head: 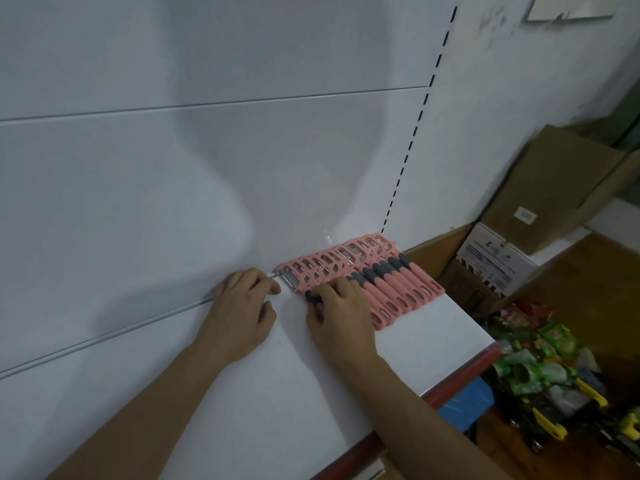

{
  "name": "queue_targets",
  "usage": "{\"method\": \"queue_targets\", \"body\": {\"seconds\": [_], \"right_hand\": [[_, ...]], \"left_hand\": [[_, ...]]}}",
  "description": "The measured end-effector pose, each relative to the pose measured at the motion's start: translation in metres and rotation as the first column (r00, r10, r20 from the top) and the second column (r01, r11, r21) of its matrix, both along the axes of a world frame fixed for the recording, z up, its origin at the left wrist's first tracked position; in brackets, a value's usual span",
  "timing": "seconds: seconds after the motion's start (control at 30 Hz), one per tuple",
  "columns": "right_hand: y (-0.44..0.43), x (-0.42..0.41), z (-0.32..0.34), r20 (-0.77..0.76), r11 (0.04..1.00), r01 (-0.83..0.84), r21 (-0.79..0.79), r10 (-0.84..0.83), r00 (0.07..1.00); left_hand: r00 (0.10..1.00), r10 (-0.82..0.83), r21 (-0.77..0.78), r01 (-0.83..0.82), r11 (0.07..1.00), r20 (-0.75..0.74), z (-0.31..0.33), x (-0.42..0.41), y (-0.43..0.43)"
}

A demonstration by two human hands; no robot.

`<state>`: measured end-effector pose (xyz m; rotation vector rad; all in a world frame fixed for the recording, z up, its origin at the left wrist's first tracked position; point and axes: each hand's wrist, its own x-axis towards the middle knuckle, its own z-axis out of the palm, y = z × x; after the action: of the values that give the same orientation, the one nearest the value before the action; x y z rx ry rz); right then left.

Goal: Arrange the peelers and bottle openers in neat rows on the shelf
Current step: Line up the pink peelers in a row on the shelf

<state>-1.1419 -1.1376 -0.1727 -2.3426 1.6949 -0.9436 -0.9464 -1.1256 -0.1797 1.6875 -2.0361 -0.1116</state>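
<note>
Shelf's (433, 327) back right corner: pink peelers (391, 285), one row.
Left hand (242, 306): fingers curled at end peeler's (292, 280) blade, grip unclear.
Right hand (343, 317): fingers clamped on its handle.

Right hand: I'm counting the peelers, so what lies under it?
The leftmost pink peeler; its dark grip shows by the fingers. The right hand covers the rest of its handle and anything else beneath.

Dim, soft overall; broad shadow on back panel (214, 188); edges bowed.
</note>
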Motion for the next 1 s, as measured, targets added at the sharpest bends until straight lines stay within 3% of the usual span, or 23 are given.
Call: {"method": "queue_targets", "body": {"seconds": [0.17,0.3,0.53,0.67,0.83,0.9,1.0], "right_hand": [[0.002,-0.008,0.016,-0.094,1.000,-0.028,-0.011,0.027,0.995],[0.006,-0.014,0.038,-0.246,0.995,-0.091,0.048,0.100,0.964],[0.028,0.023,0.066,-0.326,0.901,-0.396,0.180,0.434,0.840],[0.060,0.102,0.075,-0.350,0.794,-0.570,0.212,0.607,0.714],[0.137,0.211,0.090,-0.394,0.602,-0.740,0.301,0.784,0.479],[0.170,0.259,0.104,-0.396,0.500,-0.786,0.363,0.846,0.356],[0.246,0.344,0.122,-0.392,0.305,-0.783,0.542,0.916,0.085]], "left_hand": [[1.000,-0.026,0.024,0.026,0.999,0.017,0.008,-0.001,0.003],[0.984,-0.017,0.101,-0.001,0.995,0.180,0.020,0.012,0.040],[0.883,0.268,0.188,-0.360,0.914,0.386,0.052,0.092,0.145],[0.761,0.429,0.214,-0.580,0.786,0.486,0.080,0.155,0.235],[0.585,0.604,0.244,-0.796,0.553,0.541,0.116,0.235,0.361],[0.537,0.643,0.274,-0.840,0.469,0.547,0.130,0.261,0.405],[0.498,0.660,0.355,-0.866,0.352,0.562,0.140,0.306,0.493]]}}
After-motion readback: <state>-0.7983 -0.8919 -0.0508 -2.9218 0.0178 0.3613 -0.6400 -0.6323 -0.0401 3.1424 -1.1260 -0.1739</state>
